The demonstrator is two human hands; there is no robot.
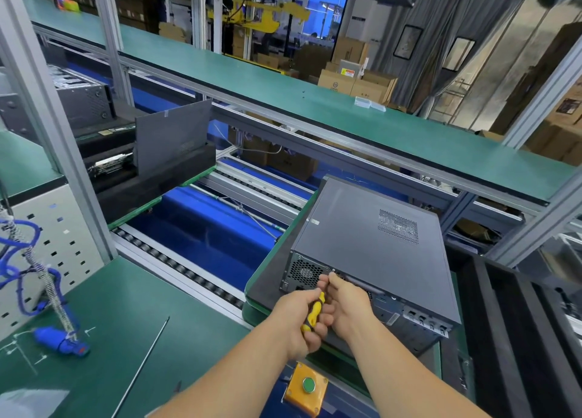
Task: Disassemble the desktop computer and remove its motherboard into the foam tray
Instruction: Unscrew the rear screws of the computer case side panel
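Note:
A grey desktop computer case lies on its side on a green pallet, its rear panel with fan grille facing me. My left hand grips a yellow-and-black screwdriver pointed at the upper rear edge of the case. Close beside it, my right hand has its fingertips pinched at the same rear edge, around the screwdriver's tip or a screw; which one is hidden. A black foam tray with long slots stands to the right of the case.
A roller conveyor over blue panels runs to the left. Another pallet holds black foam with an upright grey panel. A blue tool on a coiled hose lies on the green bench. A yellow box with green button sits below my arms.

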